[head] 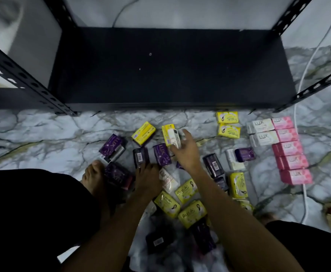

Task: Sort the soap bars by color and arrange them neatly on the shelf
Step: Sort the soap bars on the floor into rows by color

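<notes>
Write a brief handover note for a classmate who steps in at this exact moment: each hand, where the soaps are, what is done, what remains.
Right hand holds a white soap bar above the floor.
Left hand rests on the mixed pile beside a purple Lux bar.
Done: pink Lux bars in a column at right, two white Lux bars beside them, two yellow bars paired.
Left: the scattered purple, yellow and white bars; black shelf holds no soap yet.

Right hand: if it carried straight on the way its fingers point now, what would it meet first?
The right hand, gripping a white soap bar, points up toward the shelf. The yellow bar beside its fingertips looks first in line, though depth is unclear.
</notes>
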### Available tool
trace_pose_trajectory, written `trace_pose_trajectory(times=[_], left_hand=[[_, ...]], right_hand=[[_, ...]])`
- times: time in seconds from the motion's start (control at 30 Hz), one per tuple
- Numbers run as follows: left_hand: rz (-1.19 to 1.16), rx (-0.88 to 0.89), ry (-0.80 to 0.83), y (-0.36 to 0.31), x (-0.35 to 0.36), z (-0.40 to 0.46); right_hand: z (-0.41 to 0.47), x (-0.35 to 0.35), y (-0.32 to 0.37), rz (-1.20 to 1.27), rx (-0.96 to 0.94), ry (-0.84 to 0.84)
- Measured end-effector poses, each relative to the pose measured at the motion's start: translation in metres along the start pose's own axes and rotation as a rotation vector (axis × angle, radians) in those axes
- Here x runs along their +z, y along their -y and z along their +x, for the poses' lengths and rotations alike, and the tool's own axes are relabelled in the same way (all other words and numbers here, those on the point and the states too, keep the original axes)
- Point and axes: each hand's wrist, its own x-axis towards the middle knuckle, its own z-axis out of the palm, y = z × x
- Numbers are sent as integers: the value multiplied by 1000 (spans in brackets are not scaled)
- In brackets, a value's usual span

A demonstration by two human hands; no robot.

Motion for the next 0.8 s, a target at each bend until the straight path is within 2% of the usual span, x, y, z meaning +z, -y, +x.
trace_pose_trajectory(times=[0.17,0.27,0.37,0.5,0.67,0.8], left_hand=[[-48,22,60,-9,-10,-3],[-319,-66,71,-16,-26,-13],[-618,-99,66,-25,-49,-26],[-1003,-68,62,-48,-80,-44],[-1214,25,109,-84,-97,-70],[-1182,171,216,-95,-99,-89]], right_hand=[[-74,-37,-14,861,285,-58],[-100,-53,-12,1081,386,34],[-122,-67,2,1049,385,81],[-144,-86,9,945,343,9],[-175,-118,20,722,168,2],[-191,-138,25,451,59,-84]])
